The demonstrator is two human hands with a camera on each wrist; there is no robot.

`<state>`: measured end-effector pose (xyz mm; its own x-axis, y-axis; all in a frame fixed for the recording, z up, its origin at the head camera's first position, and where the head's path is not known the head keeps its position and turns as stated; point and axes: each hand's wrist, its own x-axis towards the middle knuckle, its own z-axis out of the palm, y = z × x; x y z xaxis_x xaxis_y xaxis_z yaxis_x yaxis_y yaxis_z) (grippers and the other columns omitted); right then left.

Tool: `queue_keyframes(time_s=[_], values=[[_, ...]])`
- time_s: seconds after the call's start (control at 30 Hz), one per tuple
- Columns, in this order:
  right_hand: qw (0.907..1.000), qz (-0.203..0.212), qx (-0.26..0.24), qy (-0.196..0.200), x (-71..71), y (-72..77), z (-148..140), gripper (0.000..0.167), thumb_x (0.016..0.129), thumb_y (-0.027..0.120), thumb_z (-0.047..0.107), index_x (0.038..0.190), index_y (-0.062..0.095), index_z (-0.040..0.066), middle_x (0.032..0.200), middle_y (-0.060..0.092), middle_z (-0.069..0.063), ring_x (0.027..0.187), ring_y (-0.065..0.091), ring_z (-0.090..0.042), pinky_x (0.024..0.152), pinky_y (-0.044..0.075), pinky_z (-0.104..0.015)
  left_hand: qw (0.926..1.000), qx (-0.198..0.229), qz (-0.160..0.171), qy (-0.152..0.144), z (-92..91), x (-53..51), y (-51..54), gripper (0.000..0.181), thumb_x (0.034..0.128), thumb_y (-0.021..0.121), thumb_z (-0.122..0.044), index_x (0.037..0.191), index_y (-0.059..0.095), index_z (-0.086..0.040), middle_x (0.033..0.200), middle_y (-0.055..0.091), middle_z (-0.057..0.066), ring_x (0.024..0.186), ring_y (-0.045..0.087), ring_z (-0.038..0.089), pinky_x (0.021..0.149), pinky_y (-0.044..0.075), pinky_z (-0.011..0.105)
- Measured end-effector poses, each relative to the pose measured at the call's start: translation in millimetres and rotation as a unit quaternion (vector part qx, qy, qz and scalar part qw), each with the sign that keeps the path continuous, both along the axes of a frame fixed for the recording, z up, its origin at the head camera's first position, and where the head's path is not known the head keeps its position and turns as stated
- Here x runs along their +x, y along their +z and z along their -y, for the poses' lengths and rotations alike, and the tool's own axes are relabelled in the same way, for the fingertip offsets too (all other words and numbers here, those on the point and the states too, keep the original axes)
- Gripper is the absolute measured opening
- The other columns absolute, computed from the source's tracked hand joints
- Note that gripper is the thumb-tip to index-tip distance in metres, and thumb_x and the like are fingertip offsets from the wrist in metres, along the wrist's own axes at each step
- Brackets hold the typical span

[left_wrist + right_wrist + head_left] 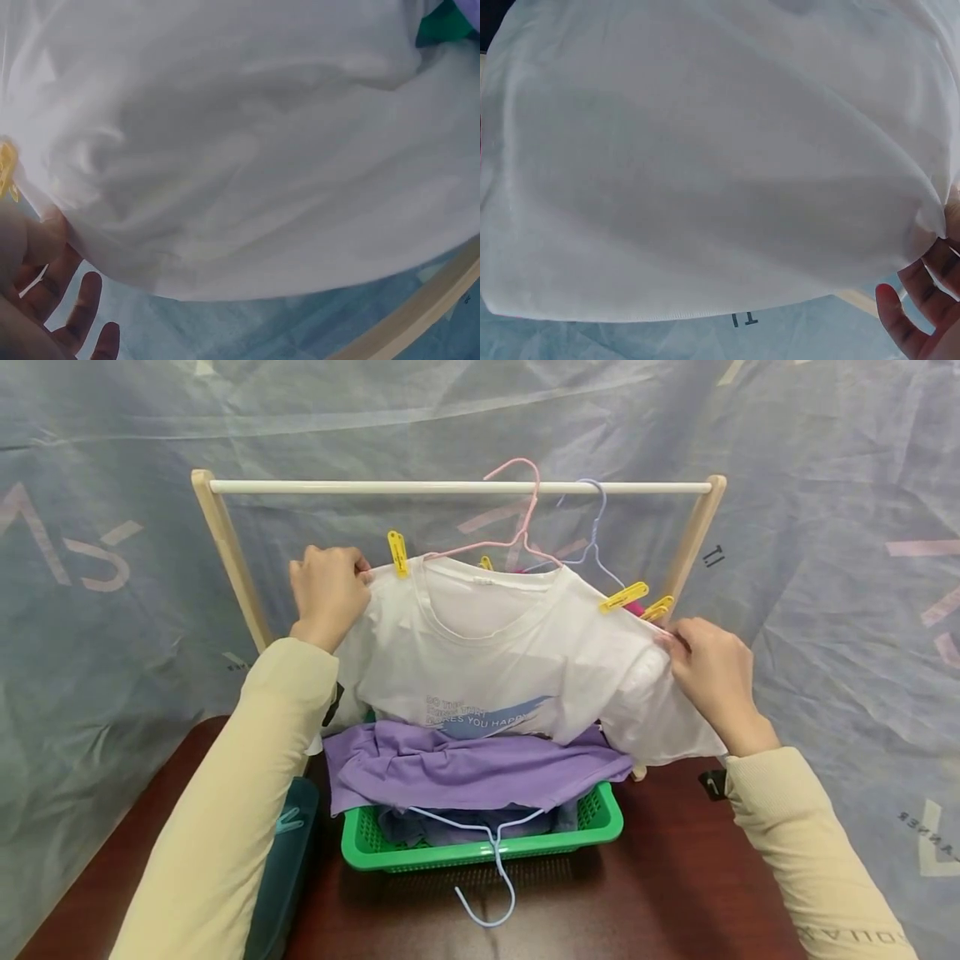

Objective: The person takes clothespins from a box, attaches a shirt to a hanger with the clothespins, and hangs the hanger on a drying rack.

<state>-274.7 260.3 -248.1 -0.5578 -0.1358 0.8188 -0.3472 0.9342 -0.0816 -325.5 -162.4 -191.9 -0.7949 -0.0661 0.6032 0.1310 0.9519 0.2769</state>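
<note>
1. White T-shirt (498,672): at centre, spread between both hands in front of the clothes rack (337,487), above the green basket (480,856). Blue print noted low on its front.
2. Far left: dark tray (288,868) on the worktop (405,918), partly covered by the left sleeve (240,777).
3. Left hand (330,589): thumb and forefinger pinch the shirt's shoulder edge; the other fingers are loosely spread in the left wrist view.
4. Just beside that hand: one yellow clothespin (397,553), clipped to the same shoulder.
5. Centre, below: purple garment (472,768) lying across the basket; blue hanger (513,893) protrudes from under it, hook towards the person.
6. Centre, above: pink hanger (534,497) inside the shirt's neck. Cannot tell whether its hook bears on the rail.
7. Right of centre: lilac hanger (597,518), behind the shirt; second clothespin (624,597) on the shirt's other shoulder.
8. Far right: right hand (712,672), thumb and forefinger pinching the sleeve side; remaining fingers loosely bent.
</note>
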Motion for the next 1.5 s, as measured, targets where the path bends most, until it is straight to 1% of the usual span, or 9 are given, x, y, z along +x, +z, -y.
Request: queue_keyframes(time_s=[0.3, 0.5, 0.6, 0.73, 0.9, 1.07, 1.27, 1.4, 1.5], values=[[0.9999, -0.008, -0.006, 0.003, 3.1, -8.6, -2.4, 0.011, 0.083, 0.063, 0.012, 0.078, 0.063, 0.002, 0.072, 0.062, -0.015, 0.061, 0.058, -0.036, 0.052, 0.039, -0.05, 0.9993, 0.018, 0.034, -0.006, -4.0, -3.6, -14.7, 0.02, 0.0938, 0.049, -0.021, 0.098, 0.065, -0.009, 0.1, 0.066, 0.014, 0.096, 0.05, 0.036, 0.083, 0.033, 0.049], [0.9997, -0.016, -0.014, 0.009, 5.2, -9.3, -0.9, 0.01, 0.082, 0.064, 0.012, 0.081, 0.066, 0.002, 0.072, 0.063, -0.013, 0.059, 0.057, -0.035, 0.052, 0.038, -0.05, 0.998, 0.007, 0.061, -0.011, -5.0, -6.7, -22.4, 0.021, 0.0943, 0.047, -0.018, 0.102, 0.064, -0.008, 0.103, 0.065, 0.016, 0.1, 0.049, 0.039, 0.083, 0.032, 0.05], [0.9997, -0.019, -0.016, 0.008, 5.8, -9.4, -1.0, 0.009, 0.082, 0.064, 0.011, 0.081, 0.067, 0.002, 0.071, 0.063, -0.012, 0.058, 0.057, -0.035, 0.051, 0.037, -0.049, 0.9955, -0.002, 0.091, -0.026, -6.0, -8.4, -24.3, 0.023, 0.0935, 0.046, -0.015, 0.11, 0.061, -0.008, 0.11, 0.062, 0.017, 0.106, 0.046, 0.041, 0.086, 0.03, 0.052], [0.9997, -0.021, -0.015, 0.005, 5.4, -10.0, -2.1, 0.01, 0.081, 0.064, 0.011, 0.082, 0.067, 0.002, 0.071, 0.063, -0.013, 0.059, 0.057, -0.035, 0.052, 0.038, -0.049, 0.9907, -0.011, 0.127, -0.046, -7.0, -11.0, -25.6, 0.034, 0.0912, 0.045, -0.011, 0.123, 0.054, -0.009, 0.122, 0.057, 0.018, 0.113, 0.042, 0.043, 0.091, 0.027, 0.055], [0.9997, -0.017, -0.017, 0.002, 3.1, -10.1, -2.9, 0.011, 0.082, 0.066, 0.013, 0.083, 0.068, 0.002, 0.073, 0.064, -0.013, 0.062, 0.058, -0.036, 0.054, 0.038, -0.05, 0.9878, -0.012, 0.146, -0.053, -5.9, -14.9, -27.8, 0.039, 0.0899, 0.044, -0.011, 0.128, 0.049, -0.008, 0.129, 0.052, 0.018, 0.118, 0.039, 0.044, 0.093, 0.025, 0.055], [0.9996, -0.017, -0.022, 0.004, 0.3, -10.5, -3.3, 0.012, 0.082, 0.065, 0.013, 0.084, 0.069, 0.002, 0.072, 0.063, -0.013, 0.062, 0.058, -0.036, 0.054, 0.038, -0.05, 0.9842, -0.001, 0.165, -0.063, -7.2, -15.5, -28.3, 0.042, 0.0893, 0.041, -0.01, 0.132, 0.046, -0.008, 0.134, 0.047, 0.017, 0.122, 0.035, 0.043, 0.096, 0.023, 0.055], [0.9995, -0.013, -0.028, 0.007, -1.8, -12.0, -3.1, 0.012, 0.082, 0.065, 0.013, 0.084, 0.068, 0.002, 0.073, 0.063, -0.014, 0.063, 0.058, -0.036, 0.055, 0.039, -0.05, 0.9822, -0.005, 0.172, -0.075, -8.2, -13.9, -30.1, 0.044, 0.0904, 0.043, -0.014, 0.134, 0.042, -0.009, 0.137, 0.044, 0.016, 0.125, 0.032, 0.044, 0.098, 0.022, 0.055], [0.9995, 0.0, -0.03, 0.003, -2.7, -12.6, -2.7, 0.013, 0.083, 0.065, 0.014, 0.085, 0.068, 0.002, 0.075, 0.064, -0.015, 0.065, 0.059, -0.038, 0.057, 0.039, -0.05, 0.9829, -0.025, 0.163, -0.082, -6.6, -11.3, -34.3, 0.043, 0.0919, 0.044, -0.017, 0.134, 0.042, -0.009, 0.135, 0.046, 0.017, 0.122, 0.035, 0.043, 0.095, 0.024, 0.055], [0.9994, 0.013, -0.03, -0.001, -3.0, -12.6, -2.3, 0.013, 0.083, 0.064, 0.014, 0.086, 0.067, 0.001, 0.075, 0.063, -0.015, 0.066, 0.058, -0.037, 0.057, 0.039, -0.05, 0.9847, -0.049, 0.146, -0.082, -3.7, -8.2, -38.6, 0.042, 0.0917, 0.045, -0.017, 0.133, 0.042, -0.009, 0.132, 0.049, 0.017, 0.117, 0.038, 0.042, 0.091, 0.025, 0.054]])
